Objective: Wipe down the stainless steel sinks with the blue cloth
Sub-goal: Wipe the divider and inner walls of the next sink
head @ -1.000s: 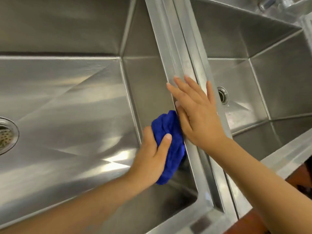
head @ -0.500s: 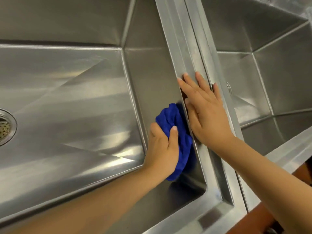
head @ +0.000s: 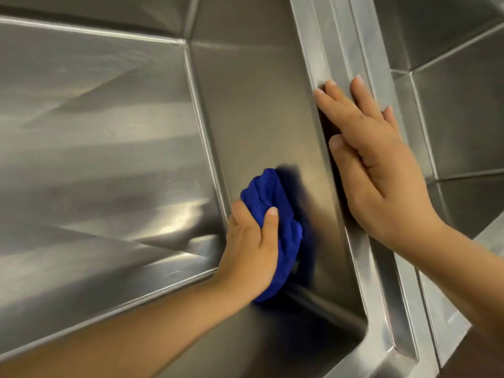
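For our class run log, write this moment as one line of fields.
phase: wipe, left sink side wall | left hand: grips blue cloth against wall | right hand: flat on divider rim

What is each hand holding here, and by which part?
The left hand grips the bunched blue cloth round its middle, thumb across it. The right hand holds nothing; it rests flat on the sink rim.

Left hand [head: 252, 249] grips blue cloth [head: 275, 214] against sink wall [head: 259, 118]; right hand [head: 381, 170] flat on divider rim [head: 321, 50]
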`<state>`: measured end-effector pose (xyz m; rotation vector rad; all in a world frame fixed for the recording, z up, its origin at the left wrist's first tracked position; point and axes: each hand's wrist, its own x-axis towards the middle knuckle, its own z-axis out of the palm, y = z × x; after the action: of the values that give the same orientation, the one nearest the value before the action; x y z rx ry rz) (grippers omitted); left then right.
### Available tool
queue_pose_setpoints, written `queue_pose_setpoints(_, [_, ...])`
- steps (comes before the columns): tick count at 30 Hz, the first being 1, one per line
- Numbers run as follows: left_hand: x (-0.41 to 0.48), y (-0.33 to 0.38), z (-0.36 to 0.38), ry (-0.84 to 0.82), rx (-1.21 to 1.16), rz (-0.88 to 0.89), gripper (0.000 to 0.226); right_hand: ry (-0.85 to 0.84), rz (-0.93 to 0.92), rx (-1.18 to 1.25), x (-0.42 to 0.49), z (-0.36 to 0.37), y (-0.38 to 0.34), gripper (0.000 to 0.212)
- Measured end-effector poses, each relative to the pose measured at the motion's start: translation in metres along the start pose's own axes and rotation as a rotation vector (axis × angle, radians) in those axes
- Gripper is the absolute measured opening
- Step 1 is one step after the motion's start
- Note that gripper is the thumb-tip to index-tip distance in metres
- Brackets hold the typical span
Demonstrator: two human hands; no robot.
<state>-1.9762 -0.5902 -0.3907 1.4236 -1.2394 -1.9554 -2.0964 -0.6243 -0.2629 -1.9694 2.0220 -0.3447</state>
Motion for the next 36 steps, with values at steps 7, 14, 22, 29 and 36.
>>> queue_pose_setpoints(7, [0.040,-0.020,0.004,0.149,-0.011,-0.135,0.029,0.017,-0.003,-0.023,0.000,0.003,-0.001,0.050])
queue_pose_setpoints(14, [0.056,-0.028,-0.006,0.131,-0.013,-0.242,0.029,0.012,-0.010,-0.074,0.001,0.004,-0.002,0.052])
queue_pose_setpoints(22, [0.079,-0.033,0.003,0.307,-0.156,-0.369,0.034,0.028,-0.007,-0.073,0.000,0.005,-0.002,0.052])
queue_pose_setpoints(29, [0.056,-0.043,0.012,0.211,-0.216,-0.595,0.045,0.048,-0.013,-0.133,0.002,0.007,-0.001,0.052])
queue_pose_setpoints(36, [0.008,0.015,0.011,0.032,-0.454,-0.552,0.024,0.047,-0.022,-0.142,0.002,0.009,0.001,0.055])
